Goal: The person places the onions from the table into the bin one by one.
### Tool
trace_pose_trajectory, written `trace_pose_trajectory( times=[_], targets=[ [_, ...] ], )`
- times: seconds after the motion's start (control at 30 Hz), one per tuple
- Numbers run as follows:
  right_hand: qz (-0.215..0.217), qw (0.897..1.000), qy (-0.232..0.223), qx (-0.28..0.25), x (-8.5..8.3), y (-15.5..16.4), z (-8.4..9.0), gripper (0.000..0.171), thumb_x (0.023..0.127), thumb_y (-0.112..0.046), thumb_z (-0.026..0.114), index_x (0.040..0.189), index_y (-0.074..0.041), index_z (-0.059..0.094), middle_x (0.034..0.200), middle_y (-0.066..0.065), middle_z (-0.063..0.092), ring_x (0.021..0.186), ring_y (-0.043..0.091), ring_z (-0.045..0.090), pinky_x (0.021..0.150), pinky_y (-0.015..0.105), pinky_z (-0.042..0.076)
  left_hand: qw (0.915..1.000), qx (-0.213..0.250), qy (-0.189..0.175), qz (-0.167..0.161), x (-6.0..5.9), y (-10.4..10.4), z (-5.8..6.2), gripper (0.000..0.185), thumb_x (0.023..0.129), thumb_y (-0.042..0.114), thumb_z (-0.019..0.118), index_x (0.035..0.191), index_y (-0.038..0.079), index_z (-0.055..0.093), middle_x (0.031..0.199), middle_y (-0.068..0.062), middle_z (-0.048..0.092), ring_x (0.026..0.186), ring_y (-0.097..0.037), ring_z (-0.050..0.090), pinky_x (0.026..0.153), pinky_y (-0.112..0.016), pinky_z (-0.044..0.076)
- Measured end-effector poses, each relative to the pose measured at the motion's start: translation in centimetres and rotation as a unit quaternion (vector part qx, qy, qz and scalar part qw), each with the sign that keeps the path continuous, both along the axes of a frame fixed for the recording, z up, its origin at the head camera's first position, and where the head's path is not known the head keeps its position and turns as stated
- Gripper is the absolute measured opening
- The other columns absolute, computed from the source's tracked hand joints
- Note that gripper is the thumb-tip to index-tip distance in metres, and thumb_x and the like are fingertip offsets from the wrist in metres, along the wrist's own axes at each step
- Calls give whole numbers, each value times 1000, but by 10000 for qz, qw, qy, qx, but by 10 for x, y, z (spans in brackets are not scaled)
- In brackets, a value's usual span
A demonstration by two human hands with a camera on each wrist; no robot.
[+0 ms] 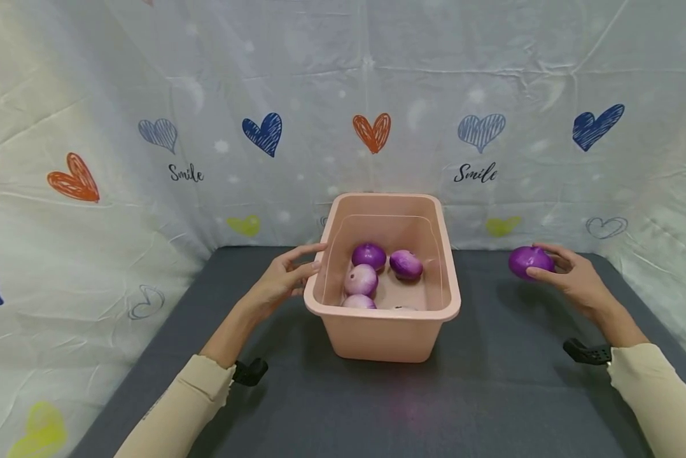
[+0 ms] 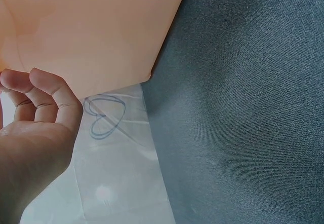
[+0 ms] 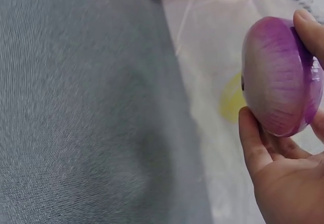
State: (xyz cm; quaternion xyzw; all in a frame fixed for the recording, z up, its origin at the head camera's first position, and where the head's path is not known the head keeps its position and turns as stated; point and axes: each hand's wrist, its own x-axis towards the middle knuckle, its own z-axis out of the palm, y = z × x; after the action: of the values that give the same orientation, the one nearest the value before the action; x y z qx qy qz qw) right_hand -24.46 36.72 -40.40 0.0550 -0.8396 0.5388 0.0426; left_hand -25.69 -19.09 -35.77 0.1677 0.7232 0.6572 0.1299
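A peach plastic bin (image 1: 385, 336) stands in the middle of the table. Inside it lie several purple onions, among them a dark one (image 1: 368, 256), one to its right (image 1: 406, 264) and a paler one (image 1: 361, 280). My left hand (image 1: 280, 280) rests its bent, relaxed fingers against the bin's left side at the rim; the left wrist view shows the fingertips (image 2: 48, 79) by the outer wall. Right of the bin, my right hand (image 1: 580, 280) holds another purple onion (image 1: 529, 261) above the table, thumb on one side and fingers on the other.
A dark grey cloth covers the table (image 1: 377, 413). Behind and at both sides hangs a white curtain (image 1: 320, 83) printed with hearts and the word Smile; the bin stands close to it. Each wrist wears a black strap mount, such as the right one (image 1: 587, 352).
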Motion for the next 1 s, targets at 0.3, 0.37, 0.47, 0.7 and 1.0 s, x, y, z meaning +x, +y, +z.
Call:
trace_pose_trajectory(
  times=[0.3,0.37,0.47,0.7,1.0],
  targets=[
    [250,9995,101,-141,14,-6,16,57,102,-22,68,154,-16,45,143,18,42,116,11,49,82,16,49,10000,23,-44,-25,2,-4,0,55,104,27,64,155,17,47,135,-24,56,97,-25,65,89,-46,54],
    [326,9990,145,-252,16,-7,20,54,102,-20,67,152,-17,46,139,11,44,114,7,51,83,17,50,10000,21,-48,-2,3,-4,1,55,103,28,65,154,18,47,134,-23,57,97,-25,65,89,-46,54],
    [400,9985,196,-311,16,-9,24,52,102,-17,66,151,-16,47,138,9,44,113,8,52,84,17,50,10000,-17,-27,49,3,-3,0,55,103,29,65,154,19,48,120,-22,62,90,-23,63,86,-44,55],
    [483,9986,127,-155,14,-21,36,58,101,-20,68,153,-13,44,149,23,37,118,15,48,84,17,50,10000,-60,40,39,1,-2,-2,54,103,29,66,153,18,50,101,-14,64,81,-19,60,82,-42,56],
    [661,9970,157,-377,9,-46,60,59,100,-20,70,152,-15,45,151,21,37,124,25,48,86,20,51,9999,-74,63,43,2,0,0,54,102,30,66,153,19,50,97,-13,65,81,-19,60,76,-37,55]
  ],
)
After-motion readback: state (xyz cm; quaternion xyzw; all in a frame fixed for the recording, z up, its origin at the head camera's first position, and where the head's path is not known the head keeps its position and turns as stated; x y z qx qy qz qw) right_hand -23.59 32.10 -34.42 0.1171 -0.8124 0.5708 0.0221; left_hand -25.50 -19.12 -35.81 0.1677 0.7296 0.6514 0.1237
